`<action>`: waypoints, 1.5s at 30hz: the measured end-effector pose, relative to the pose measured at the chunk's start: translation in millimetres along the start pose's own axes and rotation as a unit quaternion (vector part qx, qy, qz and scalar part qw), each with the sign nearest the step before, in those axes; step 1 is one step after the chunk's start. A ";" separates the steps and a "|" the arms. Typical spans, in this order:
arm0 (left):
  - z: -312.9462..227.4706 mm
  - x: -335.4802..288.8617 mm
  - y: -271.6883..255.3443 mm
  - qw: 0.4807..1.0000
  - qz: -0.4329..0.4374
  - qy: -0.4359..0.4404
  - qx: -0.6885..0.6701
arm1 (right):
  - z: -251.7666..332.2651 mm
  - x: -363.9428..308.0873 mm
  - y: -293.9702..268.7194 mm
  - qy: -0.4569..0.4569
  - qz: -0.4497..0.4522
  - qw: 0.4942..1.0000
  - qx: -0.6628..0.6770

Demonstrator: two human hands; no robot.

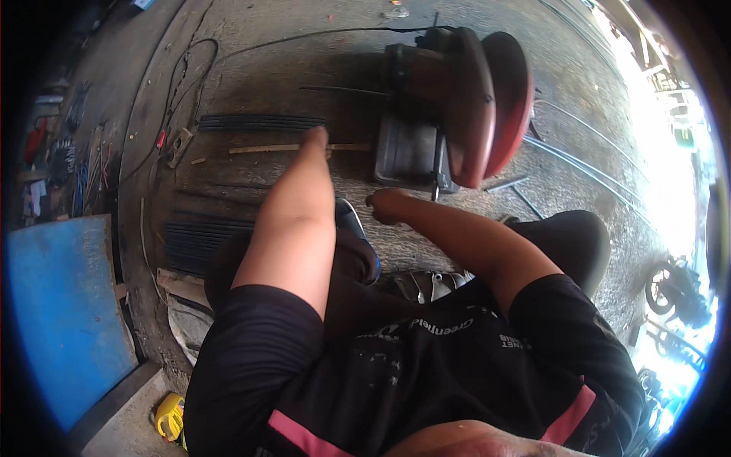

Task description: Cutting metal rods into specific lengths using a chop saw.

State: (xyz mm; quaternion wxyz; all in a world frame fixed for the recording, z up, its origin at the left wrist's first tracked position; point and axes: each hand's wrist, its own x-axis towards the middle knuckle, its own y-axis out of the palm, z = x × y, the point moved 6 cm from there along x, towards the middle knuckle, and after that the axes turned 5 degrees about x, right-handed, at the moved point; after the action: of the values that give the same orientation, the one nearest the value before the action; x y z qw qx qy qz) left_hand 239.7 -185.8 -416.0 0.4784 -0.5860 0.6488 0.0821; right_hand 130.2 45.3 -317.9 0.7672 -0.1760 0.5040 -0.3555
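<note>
Dark metal rods (pixel 259 123) lie upper left in the frame, the left hand (pixel 315 142) at their right end; the right hand (pixel 390 206) is below the chop saw (pixel 466 107); neither grip can be told.

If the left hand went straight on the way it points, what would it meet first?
Probably the right end of the bundle of dark rods, just ahead of the left hand; depth and contact are unclear.
</note>
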 end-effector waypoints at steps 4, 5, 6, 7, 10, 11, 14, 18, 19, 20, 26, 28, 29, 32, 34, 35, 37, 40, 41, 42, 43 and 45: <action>-15.1 -97.8 95.9 0.947 0.269 0.012 0.175 | -45.2 -56.5 -0.9 -0.014 -0.011 0.998 -0.059; -10.1 -119.6 114.6 0.919 0.332 -0.009 0.211 | -52.4 -67.9 -0.7 -0.025 -0.028 0.997 -0.069; -5.1 -136.8 127.3 0.903 0.355 -0.013 0.243 | -57.3 -75.6 -2.7 -0.027 -0.068 0.994 -0.081; 0.9 -152.3 140.3 0.885 0.380 -0.019 0.269 | -62.8 -82.9 -3.2 -0.025 -0.103 0.990 -0.098; 21.3 -183.4 170.6 0.897 0.322 -0.025 0.301 | -83.0 -99.6 2.0 0.015 -0.204 0.978 -0.031; 25.2 -190.8 179.6 0.902 0.297 -0.024 0.311 | -91.4 -102.5 2.0 0.031 -0.241 0.970 0.014; 40.3 -209.7 199.8 0.936 0.177 -0.001 0.305 | -111.3 -107.0 14.8 0.049 -0.254 0.965 0.043; 60.3 -225.8 195.4 0.970 0.013 0.022 0.241 | -134.1 -103.5 17.7 0.089 -0.274 0.954 0.082; 65.5 -228.6 192.3 0.969 -0.010 0.031 0.246 | -135.6 -101.4 18.7 0.083 -0.273 0.955 0.081; 78.5 -231.1 190.6 0.983 -0.001 -0.024 0.185 | -136.0 -98.6 19.7 0.076 -0.269 0.957 0.080; 87.8 -238.3 204.7 0.970 0.089 -0.117 -0.195 | -140.4 -97.7 16.3 0.063 -0.331 0.938 0.077; 73.9 -235.0 198.9 0.993 0.010 -0.064 -0.096 | -134.9 -105.4 8.1 0.047 -0.400 0.915 0.028; 67.6 -234.3 195.8 0.998 -0.028 -0.023 -0.052 | -134.5 -105.4 7.1 0.054 -0.391 0.918 0.043; 63.6 -233.9 186.5 0.988 -0.089 0.097 0.076 | -137.2 -100.2 10.5 0.117 -0.302 0.936 0.141; 67.0 -221.8 177.7 0.988 -0.071 0.119 0.075 | -143.7 -100.6 11.6 0.163 -0.282 0.916 0.235; 73.5 -214.2 173.4 0.994 -0.055 0.089 0.019 | -145.0 -99.8 13.9 0.176 -0.274 0.904 0.277; 92.3 -203.8 170.8 0.994 0.035 0.006 -0.100 | -147.9 -101.1 13.2 0.161 -0.335 0.865 0.337; 111.9 -207.8 181.3 0.992 0.067 -0.089 -0.065 | -158.5 -97.7 23.3 0.188 -0.379 0.819 0.387; 119.3 -214.3 190.4 0.980 0.086 -0.158 -0.089 | -164.4 -98.2 28.3 0.215 -0.386 0.811 0.383; 119.0 -220.3 198.4 0.976 0.099 -0.169 -0.098 | -170.0 -99.3 33.7 0.242 -0.386 0.805 0.380; 109.1 -222.5 201.0 0.980 0.084 -0.115 -0.140 | -175.1 -100.5 37.2 0.268 -0.387 0.798 0.377; 91.0 -228.8 199.9 0.974 0.060 -0.027 -0.219 | -171.3 -104.3 32.2 0.218 -0.415 0.833 0.296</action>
State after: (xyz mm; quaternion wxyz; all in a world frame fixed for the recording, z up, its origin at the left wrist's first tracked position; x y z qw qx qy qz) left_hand 86.7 90.8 -390.8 0.3504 -0.6342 0.6356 0.2664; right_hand -36.8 157.9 -344.2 0.4338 -0.0512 0.4083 -0.8016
